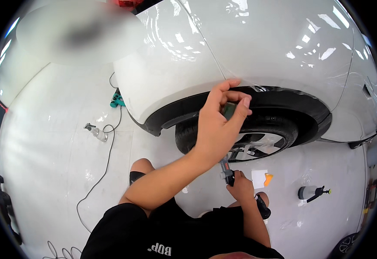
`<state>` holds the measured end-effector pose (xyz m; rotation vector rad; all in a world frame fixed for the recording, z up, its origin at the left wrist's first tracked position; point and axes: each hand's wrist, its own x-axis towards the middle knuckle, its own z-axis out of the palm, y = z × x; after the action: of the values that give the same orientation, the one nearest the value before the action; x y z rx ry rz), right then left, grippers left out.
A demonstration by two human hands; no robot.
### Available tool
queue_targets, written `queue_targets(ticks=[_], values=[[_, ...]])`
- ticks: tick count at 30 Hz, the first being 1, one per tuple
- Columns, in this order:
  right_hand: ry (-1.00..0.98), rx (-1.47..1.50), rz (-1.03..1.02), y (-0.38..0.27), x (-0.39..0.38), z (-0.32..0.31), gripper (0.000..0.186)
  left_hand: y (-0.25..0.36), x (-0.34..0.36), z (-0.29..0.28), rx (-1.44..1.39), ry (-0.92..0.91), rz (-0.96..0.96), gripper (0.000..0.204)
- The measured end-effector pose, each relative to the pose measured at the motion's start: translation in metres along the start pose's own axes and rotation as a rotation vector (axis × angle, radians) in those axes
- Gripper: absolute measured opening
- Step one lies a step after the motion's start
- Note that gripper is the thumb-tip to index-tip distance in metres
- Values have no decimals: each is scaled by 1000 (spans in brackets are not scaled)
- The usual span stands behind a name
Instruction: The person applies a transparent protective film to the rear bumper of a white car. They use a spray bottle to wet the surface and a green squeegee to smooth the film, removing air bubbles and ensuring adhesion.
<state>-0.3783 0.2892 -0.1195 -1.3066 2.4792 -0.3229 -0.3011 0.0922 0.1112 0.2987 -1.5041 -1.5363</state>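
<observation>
My left hand [217, 125] is raised in front of the black wheel arch trim [283, 97] of a white car. Its fingers curl around a small dark green piece [228, 111], flat-looking and mostly hidden by the palm; it resembles a squeegee. Near the fingertips, clear film [259, 88] wrinkles along the edge where the white panel [175, 73] meets the trim. Lower down, my right hand [241, 188] grips a grey and black gun-shaped tool [226, 168], its grey end toward the wheel [261, 144].
White paper [258, 178] and an orange scraper [268, 179] lie on the floor by the wheel. Spray bottles stand at left [97, 132] and right [312, 192]. A teal power tool [117, 99] trails a black cable [106, 168] across the floor at left.
</observation>
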Motion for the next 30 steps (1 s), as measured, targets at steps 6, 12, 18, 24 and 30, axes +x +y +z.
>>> queue_targets(ticks=[6, 12, 18, 24, 30], values=[[151, 81, -1, -6, -6, -23, 48, 38, 32, -31, 345, 28, -73, 35], [437, 335, -29, -25, -26, -80, 51, 61, 44, -30, 432, 65, -153, 30], [621, 418, -133, -52, -36, -135, 45, 92, 29, -20, 171, -65, 31, 15], [619, 410, -181, -90, -24, -165, 41, 104, 57, -29, 222, -9, -224, 47], [558, 383, -223, -111, -3, -154, 38, 99, 71, -32, 566, -82, -119, 41]])
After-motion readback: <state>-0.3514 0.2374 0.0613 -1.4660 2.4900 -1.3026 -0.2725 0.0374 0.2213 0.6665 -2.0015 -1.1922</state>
